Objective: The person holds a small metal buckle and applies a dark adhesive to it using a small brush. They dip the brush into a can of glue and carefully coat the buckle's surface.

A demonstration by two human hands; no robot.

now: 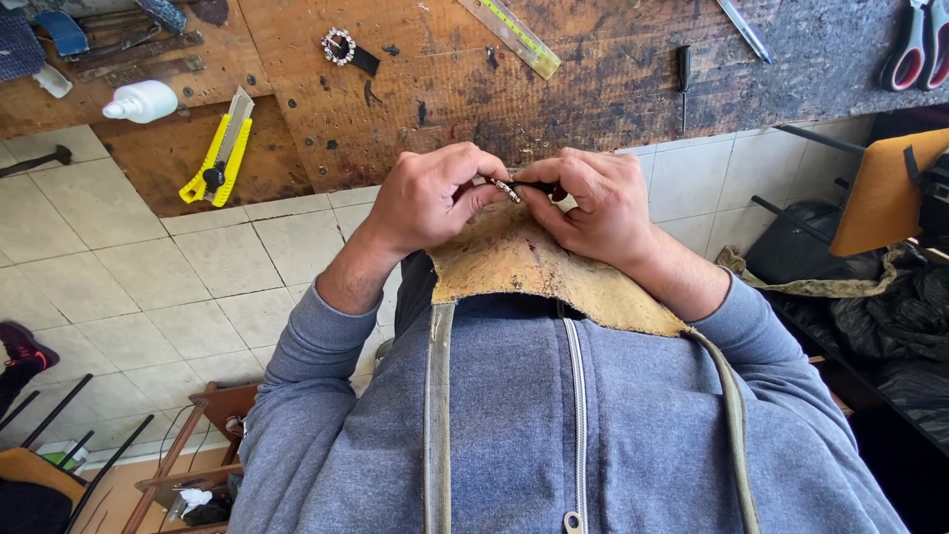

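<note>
Bare bench wood [613, 89] beyond the hands, between ruler [509, 38] and small screwdriver [683, 77].

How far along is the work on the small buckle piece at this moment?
Already done, it seems: one jewelled buckle with a black strap lies on the wooden bench. In hand: the left hand and right hand pinch a second small buckle on a dark strap over the leather apron. Left: whether it is fully threaded cannot be told; the fingers hide it.
</note>
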